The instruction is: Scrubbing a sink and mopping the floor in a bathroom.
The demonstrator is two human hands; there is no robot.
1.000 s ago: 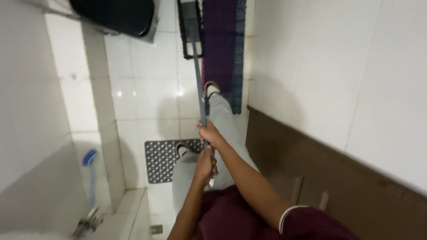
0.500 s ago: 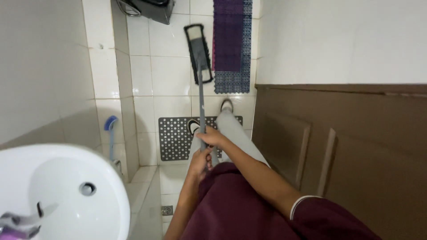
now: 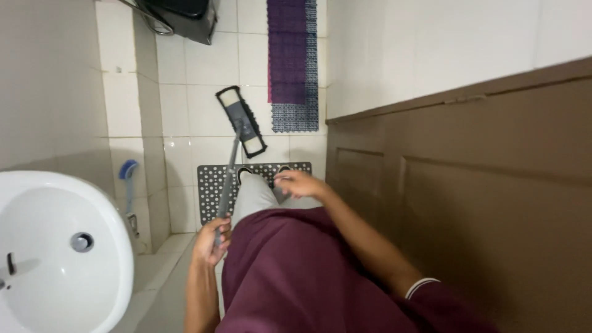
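Note:
A flat mop with a grey handle [image 3: 229, 169] and a black-and-white head [image 3: 242, 121] rests on the white tiled floor [image 3: 203, 92]. My left hand [image 3: 211, 240] is closed around the lower end of the handle. Off the handle, my right hand [image 3: 297, 184] hovers above my grey trouser legs with its fingers loosely curled, nothing in it. My feet stand on a grey perforated mat [image 3: 213, 185].
A white washbasin [image 3: 58, 246] fills the lower left. A blue-headed brush [image 3: 127, 172] leans by the tiled wall. A purple mat [image 3: 292, 61] lies ahead, a black bin [image 3: 182, 15] at the top. A brown door [image 3: 468, 203] is on the right.
My right hand has let go of the mop handle; only the left holds it. The mop head has swung left and closer to me. The view has tilted toward the basin.

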